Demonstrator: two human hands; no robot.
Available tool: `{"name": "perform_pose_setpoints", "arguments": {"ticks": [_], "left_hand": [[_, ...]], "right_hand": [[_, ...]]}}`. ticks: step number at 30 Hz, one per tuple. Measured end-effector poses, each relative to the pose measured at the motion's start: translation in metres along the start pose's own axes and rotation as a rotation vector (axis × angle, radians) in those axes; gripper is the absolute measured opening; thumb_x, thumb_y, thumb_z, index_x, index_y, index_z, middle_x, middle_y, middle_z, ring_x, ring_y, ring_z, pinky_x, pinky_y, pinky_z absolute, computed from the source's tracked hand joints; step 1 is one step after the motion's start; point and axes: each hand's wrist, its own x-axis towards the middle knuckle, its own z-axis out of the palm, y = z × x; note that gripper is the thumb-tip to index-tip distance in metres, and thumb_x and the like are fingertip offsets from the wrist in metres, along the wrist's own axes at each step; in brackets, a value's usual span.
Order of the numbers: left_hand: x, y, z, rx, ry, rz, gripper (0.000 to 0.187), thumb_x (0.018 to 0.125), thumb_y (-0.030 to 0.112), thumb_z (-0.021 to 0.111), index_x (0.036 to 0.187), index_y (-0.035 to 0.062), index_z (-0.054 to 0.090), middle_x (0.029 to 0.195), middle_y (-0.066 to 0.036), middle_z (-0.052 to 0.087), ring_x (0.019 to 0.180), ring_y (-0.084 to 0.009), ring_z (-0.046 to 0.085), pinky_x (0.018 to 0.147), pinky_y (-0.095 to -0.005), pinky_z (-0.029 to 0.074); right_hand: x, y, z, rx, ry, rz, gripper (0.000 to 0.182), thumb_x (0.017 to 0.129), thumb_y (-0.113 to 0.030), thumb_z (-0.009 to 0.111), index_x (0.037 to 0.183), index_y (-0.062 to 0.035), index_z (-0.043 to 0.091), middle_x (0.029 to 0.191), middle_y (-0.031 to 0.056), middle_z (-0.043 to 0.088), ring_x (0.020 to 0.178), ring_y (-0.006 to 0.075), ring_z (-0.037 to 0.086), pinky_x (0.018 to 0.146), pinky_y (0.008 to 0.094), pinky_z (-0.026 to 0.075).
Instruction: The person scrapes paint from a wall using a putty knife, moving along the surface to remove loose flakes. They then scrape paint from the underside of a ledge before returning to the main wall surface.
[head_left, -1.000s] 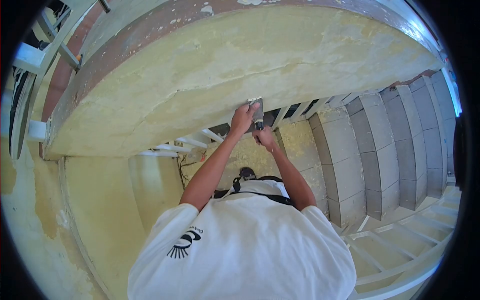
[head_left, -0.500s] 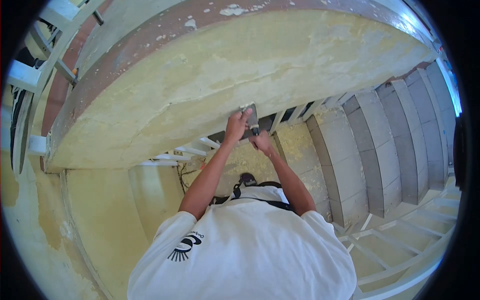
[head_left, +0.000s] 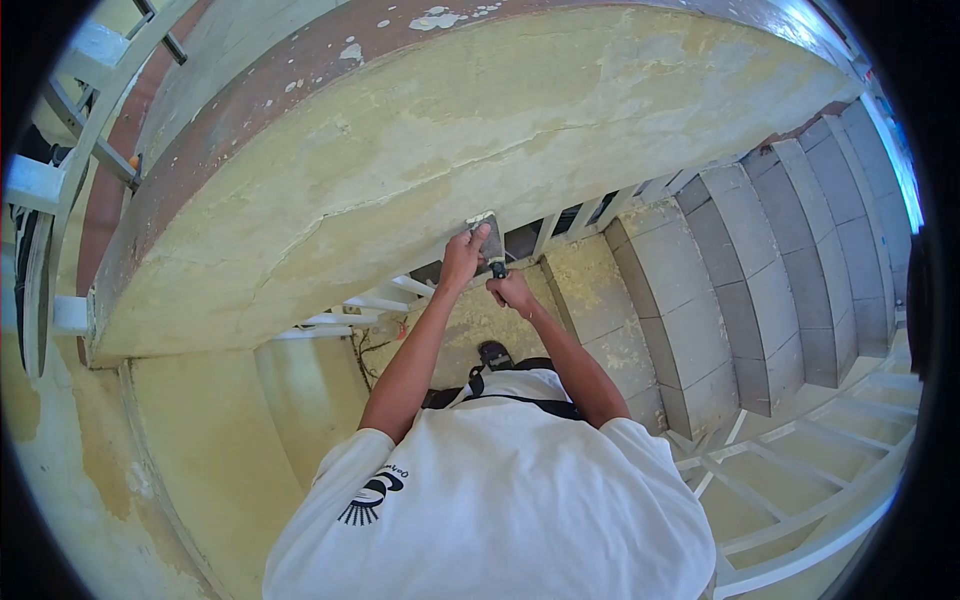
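A putty knife (head_left: 487, 239) with a wide grey blade and dark handle is held up against the lower part of the yellowish plaster wall (head_left: 420, 170). Whitish residue lies along its top edge. My right hand (head_left: 513, 291) is wrapped round the handle, below the blade. My left hand (head_left: 461, 257) grips the left side of the blade, thumb across its face; the fingers behind it are hidden. A long crack runs along the wall above both hands, among patches of lighter plaster.
Tiled stairs (head_left: 690, 290) curve away on the right, with a white railing (head_left: 800, 545) below them. Flakes litter the floor (head_left: 465, 325) by my foot (head_left: 494, 354). White balusters stand under the wall's lower edge. Another railing (head_left: 75, 170) is at the upper left.
The whole view has shifted slightly. Both hands and the putty knife appear a little further left and lower, still at the same part of the wall, with the grip unchanged.
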Motion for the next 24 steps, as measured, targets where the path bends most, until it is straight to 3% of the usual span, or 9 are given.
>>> {"name": "perform_pose_setpoints", "arguments": {"ticks": [2, 5, 6, 10, 13, 16, 19, 20, 24], "left_hand": [[-0.006, 0.006, 0.001, -0.092, -0.027, -0.041, 0.054, 0.084, 0.053, 0.053, 0.093, -0.0003, 0.055, 0.075, -0.008, 0.061, 0.066, -0.0112, 0.058, 0.062, -0.0256, 0.051], [-0.027, 0.012, 0.019, -0.182, 0.095, 0.055, 0.055, 0.086, 0.048, 0.053, 0.112, 0.0002, 0.044, 0.088, -0.009, 0.061, 0.075, -0.0119, 0.059, 0.067, -0.0261, 0.05], [-0.025, -0.004, 0.026, -0.274, 0.031, 0.134, 0.053, 0.09, 0.042, 0.051, 0.12, 0.0024, 0.035, 0.097, -0.01, 0.061, 0.082, -0.0138, 0.058, 0.075, -0.0274, 0.049], [-0.039, -0.002, 0.04, -0.389, -0.04, 0.202, 0.05, 0.092, 0.045, 0.044, 0.118, 0.0018, 0.039, 0.103, -0.012, 0.061, 0.091, -0.0168, 0.059, 0.082, -0.0305, 0.048], [-0.033, 0.002, 0.031, -0.535, -0.167, 0.131, 0.054, 0.091, 0.048, 0.041, 0.115, 0.0003, 0.045, 0.102, -0.013, 0.062, 0.09, -0.0188, 0.061, 0.08, -0.0313, 0.05], [-0.024, 0.017, 0.028, -0.534, -0.169, 0.057, 0.056, 0.091, 0.051, 0.041, 0.112, -0.0008, 0.049, 0.1, -0.014, 0.063, 0.085, -0.0203, 0.063, 0.076, -0.0311, 0.052], [-0.016, 0.016, 0.032, -0.543, -0.071, 0.137, 0.059, 0.09, 0.053, 0.04, 0.111, -0.0008, 0.049, 0.095, -0.014, 0.064, 0.08, -0.0185, 0.064, 0.07, -0.0295, 0.052], [-0.018, 0.016, 0.032, -0.546, -0.049, 0.138, 0.059, 0.09, 0.053, 0.04, 0.111, -0.0007, 0.049, 0.093, -0.014, 0.064, 0.079, -0.0187, 0.064, 0.07, -0.0292, 0.052], [-0.018, 0.012, 0.032, -0.522, 0.03, 0.113, 0.057, 0.091, 0.052, 0.04, 0.109, -0.0013, 0.05, 0.091, -0.013, 0.064, 0.076, -0.0182, 0.064, 0.068, -0.0284, 0.052]], "right_hand": [[0.004, 0.007, 0.001, -0.034, 0.061, -0.064, 0.021, 0.072, -0.019, 0.061, 0.064, -0.0008, 0.054, 0.053, 0.0047, 0.051, 0.043, 0.014, 0.048, 0.041, 0.0283, 0.038], [-0.001, 0.018, 0.005, -0.093, 0.222, -0.179, 0.03, 0.078, -0.028, 0.061, 0.08, 0.0021, 0.056, 0.066, 0.01, 0.055, 0.06, 0.0204, 0.055, 0.055, 0.0324, 0.044], [0.0, 0.033, 0.004, -0.142, 0.289, -0.208, 0.034, 0.079, -0.031, 0.061, 0.086, 0.0025, 0.056, 0.07, 0.012, 0.055, 0.067, 0.0229, 0.056, 0.061, 0.0342, 0.044], [-0.032, 0.03, 0.003, -0.366, 0.544, -0.339, 0.041, 0.081, -0.034, 0.06, 0.097, 0.0031, 0.054, 0.083, 0.0187, 0.053, 0.09, 0.0307, 0.054, 0.079, 0.0395, 0.041], [-0.042, 0.015, -0.012, -0.43, 0.17, -0.283, 0.037, 0.081, -0.031, 0.059, 0.095, 0.0027, 0.055, 0.077, 0.0158, 0.057, 0.079, 0.0272, 0.059, 0.071, 0.0365, 0.046], [-0.049, -0.012, -0.008, -0.243, 0.182, -0.217, 0.025, 0.079, -0.027, 0.058, 0.082, -0.0026, 0.055, 0.06, 0.0058, 0.058, 0.051, 0.013, 0.055, 0.047, 0.0276, 0.042], [-0.03, -0.007, -0.014, -0.056, 0.054, -0.21, 0.024, 0.078, -0.025, 0.057, 0.074, -0.0023, 0.057, 0.058, 0.0054, 0.059, 0.047, 0.0126, 0.054, 0.045, 0.0264, 0.041], [-0.024, -0.009, -0.019, -0.166, 0.037, -0.137, 0.027, 0.079, -0.025, 0.057, 0.067, -0.001, 0.057, 0.054, 0.0058, 0.057, 0.047, 0.0132, 0.054, 0.046, 0.0272, 0.042], [-0.006, -0.011, -0.029, -0.381, -0.029, -0.178, 0.035, 0.078, -0.03, 0.057, 0.061, 0.0004, 0.058, 0.051, 0.008, 0.057, 0.047, 0.0151, 0.058, 0.049, 0.0295, 0.046]]}}
